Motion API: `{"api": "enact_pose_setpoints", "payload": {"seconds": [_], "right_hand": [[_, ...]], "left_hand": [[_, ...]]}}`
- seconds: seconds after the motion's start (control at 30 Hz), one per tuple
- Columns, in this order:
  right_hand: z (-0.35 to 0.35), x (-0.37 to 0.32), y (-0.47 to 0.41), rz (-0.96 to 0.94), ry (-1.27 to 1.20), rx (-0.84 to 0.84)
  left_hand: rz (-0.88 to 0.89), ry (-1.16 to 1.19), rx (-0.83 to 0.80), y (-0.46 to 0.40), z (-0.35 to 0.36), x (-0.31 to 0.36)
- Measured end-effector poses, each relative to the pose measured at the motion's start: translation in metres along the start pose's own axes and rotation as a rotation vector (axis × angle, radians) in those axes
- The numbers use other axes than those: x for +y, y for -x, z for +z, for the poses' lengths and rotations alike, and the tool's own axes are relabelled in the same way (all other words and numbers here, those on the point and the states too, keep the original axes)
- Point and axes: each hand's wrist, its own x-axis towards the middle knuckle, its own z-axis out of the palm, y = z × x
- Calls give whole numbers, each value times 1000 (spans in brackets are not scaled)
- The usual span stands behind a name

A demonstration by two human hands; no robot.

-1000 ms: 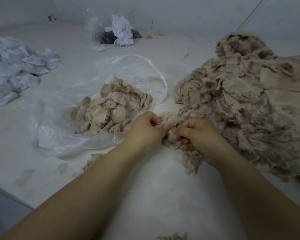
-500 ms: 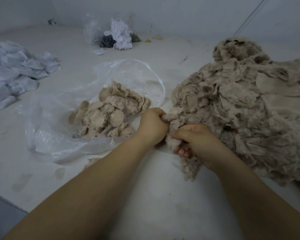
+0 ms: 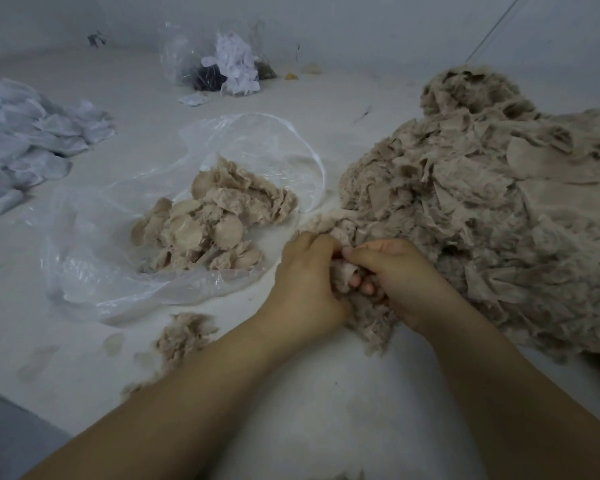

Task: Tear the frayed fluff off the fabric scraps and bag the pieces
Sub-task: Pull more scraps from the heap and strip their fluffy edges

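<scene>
We see both hands working one fabric scrap (image 3: 343, 271) at the near edge of the big beige pile (image 3: 482, 209) on the right of the worktop (image 3: 309, 403). Left hand (image 3: 305, 282) and right hand (image 3: 399, 271) are both clenched on it, knuckles close, so the tear stays short and controlled. Exact pinch points are hidden by fingers, probably fluff in one, core in the other. Open clear bag (image 3: 125, 271) lies just left of the hands, mouth facing them, cleaned pieces (image 3: 208, 230) inside. Torn fluff clump (image 3: 184, 336) sits near the front edge, kept out of the bag. White scraps (image 3: 28, 140) lie at the far left.
</scene>
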Motion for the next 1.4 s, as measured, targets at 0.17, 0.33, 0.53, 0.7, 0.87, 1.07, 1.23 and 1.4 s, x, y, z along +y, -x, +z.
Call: {"api": "enact_pose_setpoints", "payload": {"seconds": [0.17,0.33,0.53,0.7,0.87,1.07,1.23,1.4], "right_hand": [[1,1,0,-58,-8,-27],[3,1,1,-160,-68,-97],[3,-2,0,-58,36,-60],[0,-1,-4,49,-86,60],[2,0,-4,47,-84,46],[4,0,2,-131,-41,-99],[6,-2,3,-46,90,-89],[2,1,-1,9,1,51]], "left_hand": [[18,38,98,-1,2,0],[-77,184,30,-4,-4,-4],[-127,449,18,0,-8,-1],[-351,787,251,1,-16,0],[-504,1037,153,0,-20,2],[-508,1129,11,-1,-15,-1],[-518,1091,-1,-3,-17,-2],[-599,1177,116,-8,-26,-8]]}}
